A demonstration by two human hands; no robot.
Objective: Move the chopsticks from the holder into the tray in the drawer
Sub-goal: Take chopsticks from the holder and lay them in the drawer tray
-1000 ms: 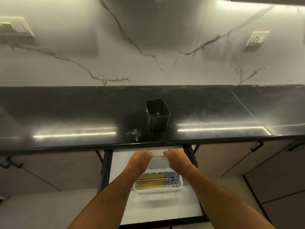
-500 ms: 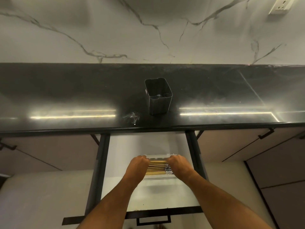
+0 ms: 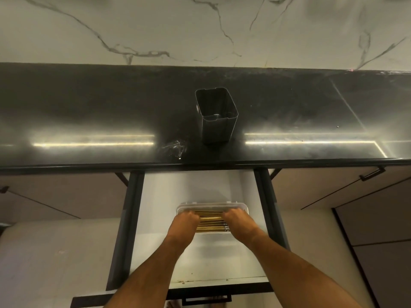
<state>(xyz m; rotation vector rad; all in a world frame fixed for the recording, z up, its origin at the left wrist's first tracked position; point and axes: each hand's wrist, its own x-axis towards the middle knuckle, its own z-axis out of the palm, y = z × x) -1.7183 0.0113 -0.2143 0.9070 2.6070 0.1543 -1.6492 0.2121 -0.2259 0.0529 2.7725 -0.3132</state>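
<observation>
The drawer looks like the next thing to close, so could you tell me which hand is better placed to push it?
Neither clearly: left hand and right hand both sit at the tray, equally far from the drawer front. I would pick either.

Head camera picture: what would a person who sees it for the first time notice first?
First, the two hands, left hand and right hand, which hold one chopstick by its ends over the white tray in the open drawer. The tray already holds a row of chopsticks. Behind, an empty dark holder stands on the shiny black counter.
</observation>
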